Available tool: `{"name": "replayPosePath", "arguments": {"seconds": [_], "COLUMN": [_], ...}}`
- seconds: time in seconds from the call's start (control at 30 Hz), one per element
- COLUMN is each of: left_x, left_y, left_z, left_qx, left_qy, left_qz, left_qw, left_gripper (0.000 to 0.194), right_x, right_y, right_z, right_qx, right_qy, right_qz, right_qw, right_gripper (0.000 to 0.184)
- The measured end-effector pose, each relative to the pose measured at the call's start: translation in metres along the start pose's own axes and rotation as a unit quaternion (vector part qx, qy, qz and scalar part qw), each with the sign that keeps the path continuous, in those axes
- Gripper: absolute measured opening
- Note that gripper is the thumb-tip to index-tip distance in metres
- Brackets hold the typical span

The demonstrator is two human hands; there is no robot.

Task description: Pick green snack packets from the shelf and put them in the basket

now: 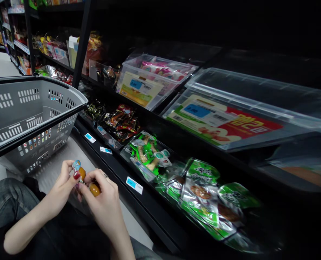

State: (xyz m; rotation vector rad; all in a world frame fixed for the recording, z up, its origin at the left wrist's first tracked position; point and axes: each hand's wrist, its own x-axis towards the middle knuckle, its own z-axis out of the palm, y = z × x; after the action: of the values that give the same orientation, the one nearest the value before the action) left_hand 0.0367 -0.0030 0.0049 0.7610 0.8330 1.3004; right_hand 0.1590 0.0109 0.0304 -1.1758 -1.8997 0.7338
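My left hand is closed, its fingers gripping a small snack packet with a blue top and a round, egg-like brown piece showing. Close beside it, my right hand is closed around another shiny brown, egg-like snack packet. The two packets nearly meet between my fingers; whether they are joined I cannot tell. Both hands are above my lap, left of the shelf's front edge.
A grey shopping basket with a black handle stands at left. Along the low black shelf lie green snack packets, dark-wrapped snacks and silver-green pouches. Clear plastic bins sit on the tier above.
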Motion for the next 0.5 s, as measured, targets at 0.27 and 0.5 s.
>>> {"name": "replayPosePath", "arguments": {"seconds": [0.27,0.5], "left_x": [0.002,-0.001], "left_y": [0.008,0.007], "left_z": [-0.005,-0.007], "left_qx": [0.004,-0.003], "left_qy": [0.007,0.013], "left_qz": [0.032,0.033], "left_qw": [0.999,0.999], "left_gripper": [0.029,0.03], "right_x": [0.005,0.006], "right_y": [0.017,0.021], "right_z": [-0.007,-0.007], "right_qx": [0.191,0.301], "right_qy": [0.038,0.011], "right_qz": [0.103,0.138], "right_qw": [0.975,0.943], "right_gripper": [0.021,0.024]}}
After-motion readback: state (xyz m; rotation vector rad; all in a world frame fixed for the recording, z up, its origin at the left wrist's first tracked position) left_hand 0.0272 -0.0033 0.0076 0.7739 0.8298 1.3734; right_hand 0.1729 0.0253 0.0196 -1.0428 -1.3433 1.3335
